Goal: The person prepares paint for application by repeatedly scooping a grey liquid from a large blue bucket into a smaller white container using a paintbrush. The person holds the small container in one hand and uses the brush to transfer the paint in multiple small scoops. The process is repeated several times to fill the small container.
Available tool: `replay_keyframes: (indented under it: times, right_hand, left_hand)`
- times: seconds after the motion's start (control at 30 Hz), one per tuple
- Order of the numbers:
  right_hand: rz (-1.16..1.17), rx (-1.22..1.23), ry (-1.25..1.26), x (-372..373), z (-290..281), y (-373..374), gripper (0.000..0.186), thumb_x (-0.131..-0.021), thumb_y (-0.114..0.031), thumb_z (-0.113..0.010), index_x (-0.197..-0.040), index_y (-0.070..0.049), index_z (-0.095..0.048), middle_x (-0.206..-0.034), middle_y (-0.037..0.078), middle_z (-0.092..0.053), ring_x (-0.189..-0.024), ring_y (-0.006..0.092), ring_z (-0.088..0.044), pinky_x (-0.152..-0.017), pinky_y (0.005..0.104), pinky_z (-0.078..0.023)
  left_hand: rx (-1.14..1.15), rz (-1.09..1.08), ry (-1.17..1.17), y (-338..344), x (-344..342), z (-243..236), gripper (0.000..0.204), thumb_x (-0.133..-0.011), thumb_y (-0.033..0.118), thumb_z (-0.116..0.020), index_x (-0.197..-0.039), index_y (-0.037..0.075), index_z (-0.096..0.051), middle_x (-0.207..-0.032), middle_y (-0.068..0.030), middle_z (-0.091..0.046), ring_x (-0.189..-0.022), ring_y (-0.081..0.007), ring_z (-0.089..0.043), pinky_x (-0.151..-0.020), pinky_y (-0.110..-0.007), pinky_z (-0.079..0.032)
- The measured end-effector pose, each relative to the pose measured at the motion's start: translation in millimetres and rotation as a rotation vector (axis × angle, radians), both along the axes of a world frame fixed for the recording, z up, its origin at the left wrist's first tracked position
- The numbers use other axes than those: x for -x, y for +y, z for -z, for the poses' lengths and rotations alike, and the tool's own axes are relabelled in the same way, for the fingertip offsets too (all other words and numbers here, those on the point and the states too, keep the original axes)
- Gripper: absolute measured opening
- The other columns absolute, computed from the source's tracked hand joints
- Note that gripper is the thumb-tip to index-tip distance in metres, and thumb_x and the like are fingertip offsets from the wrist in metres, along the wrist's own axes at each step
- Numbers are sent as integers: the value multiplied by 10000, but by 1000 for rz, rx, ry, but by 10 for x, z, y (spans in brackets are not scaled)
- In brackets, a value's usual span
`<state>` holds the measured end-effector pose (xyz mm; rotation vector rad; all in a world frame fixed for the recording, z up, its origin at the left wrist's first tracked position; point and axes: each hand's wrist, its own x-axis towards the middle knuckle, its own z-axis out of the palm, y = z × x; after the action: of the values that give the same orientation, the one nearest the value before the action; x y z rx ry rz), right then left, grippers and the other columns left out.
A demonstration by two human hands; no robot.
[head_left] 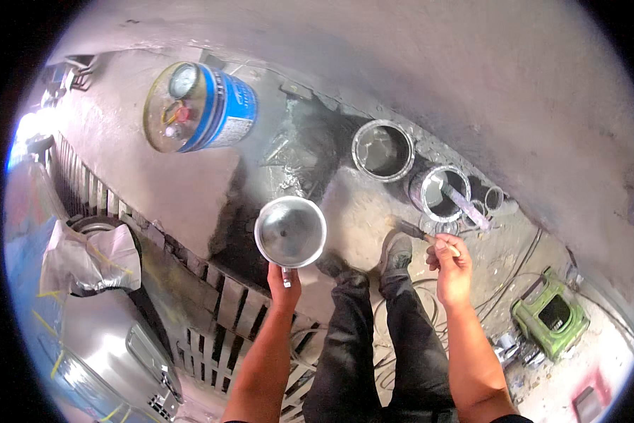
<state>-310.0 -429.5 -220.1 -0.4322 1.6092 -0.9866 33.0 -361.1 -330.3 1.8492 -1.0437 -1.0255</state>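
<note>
My left hand (283, 290) grips the handle of a round metal mug (290, 231), whose inside looks silvery grey. My right hand (449, 271) is closed round the pale handle of a paintbrush (418, 233), its bristles pointing left above my shoe. Beyond the brush stand two open cans: the left can (358, 159) has dark grey contents and a paint-smeared rim. From the right can (420, 200) sticks out a paint-coated stirring stick (468, 204). The mug and the brush are well apart.
A blue bucket (234, 111) stands far left with small items on its lid. Slatted grating (225, 310) runs along the left floor, beside a silver vehicle panel (105, 335) and plastic sheeting. At right sits a green machine (551, 316); cables (518, 271) lie near it.
</note>
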Motion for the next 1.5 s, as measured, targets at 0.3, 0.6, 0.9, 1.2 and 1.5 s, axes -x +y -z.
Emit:
replay_keyframes:
  times: [0.3,0.6,0.9,1.2,1.5]
  right_hand:
    - [-91,-45,-408,-926,-368,-862,153,-925,-87,-540,-1076,-63,-543,-929,112,-652,-732,184,-618,-629,282,-480]
    - [-427,-323,-526,-2445,-253,-1816,169,-859,23,-472,-1020,-26,-489,-842,85,-557,-676,178,-530,-594,294,-451]
    - [-556,0,-29,-3729,766,-3473,130,-841,-193,-659,-917,-119,-586,-756,0,-570,-438,89,-399,-370,253,-307]
    - [-618,100,302,-4323,1113,-4409,289,-771,-271,-729,-905,-38,-626,-792,79,-627,-655,193,-572,-564,349,-441]
    - [-784,150,690,-4470,1148,-4741,453,-677,-296,-694,-971,45,-648,-989,220,-663,-919,323,-647,-783,409,-486]
  left_hand:
    - [-23,-192,-87,96,-259,-635,467,-825,-28,-537,-1264,30,-391,-1044,-108,-564,-883,-226,-571,-805,-319,-446]
    - [-58,-46,-336,284,-841,-962,248,-827,21,-541,-1075,36,-537,-902,-129,-592,-815,-246,-578,-742,-336,-459]
    - [-225,-282,-253,152,-1033,-902,202,-842,112,-516,-968,16,-640,-908,-175,-679,-897,-332,-662,-754,-356,-497]
    - [-266,-274,-306,244,-936,-767,176,-799,35,-533,-950,15,-623,-865,-185,-662,-848,-355,-658,-717,-366,-499]
    - [-269,-375,-127,177,-780,-736,161,-770,30,-573,-928,30,-603,-805,-191,-625,-765,-374,-631,-658,-372,-489]
